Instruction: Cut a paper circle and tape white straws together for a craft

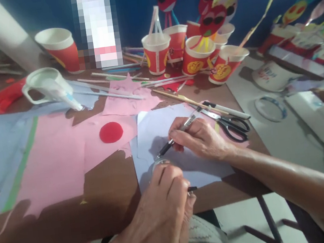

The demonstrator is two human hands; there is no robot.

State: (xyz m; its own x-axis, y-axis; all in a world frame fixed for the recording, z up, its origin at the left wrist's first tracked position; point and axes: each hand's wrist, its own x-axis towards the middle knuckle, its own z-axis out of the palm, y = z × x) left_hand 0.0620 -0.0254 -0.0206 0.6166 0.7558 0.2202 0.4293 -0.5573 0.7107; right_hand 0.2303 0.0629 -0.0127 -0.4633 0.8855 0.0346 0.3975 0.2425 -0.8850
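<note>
My right hand (pixel 196 137) grips a black-and-clear pen (pixel 167 146), its tip down on a white sheet of paper (pixel 145 127). Right by the tip, my left hand (pixel 170 188) is closed over a round pale-rimmed object (pixel 160 162) on the sheet. Most of that object is hidden under the fingers, so its kind does not show. A small dark tip pokes out beside the left thumb. Black-handled scissors (pixel 233 128) lie just right of the sheet. Pink paper (pixel 55 151) and a red paper circle (pixel 111 132) lie to the left.
Red paper cups (pixel 157 54), some with paper figures or sticks, stand along the back. A white mug-like container (pixel 45 87) and red tape (pixel 6 98) sit back left. Wooden sticks (pixel 189 100) lie behind the sheet. A tape roll (pixel 270 109) is on the pale surface at right.
</note>
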